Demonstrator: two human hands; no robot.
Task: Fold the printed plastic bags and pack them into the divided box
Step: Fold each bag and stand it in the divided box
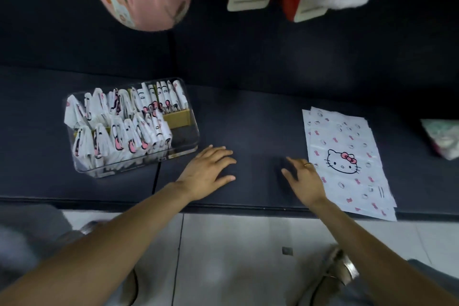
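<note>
Both hands empty, fingers spread: left hand [208, 171] flat on dark surface [260, 119], right hand [304, 181] at edge of flat bag stack [347, 156]. Clear divided box [185, 131], left, holds two rows of folded bags [119, 124].

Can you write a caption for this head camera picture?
Both open hands, left and right, hover between the packed divided box and flat printed bags.
</note>
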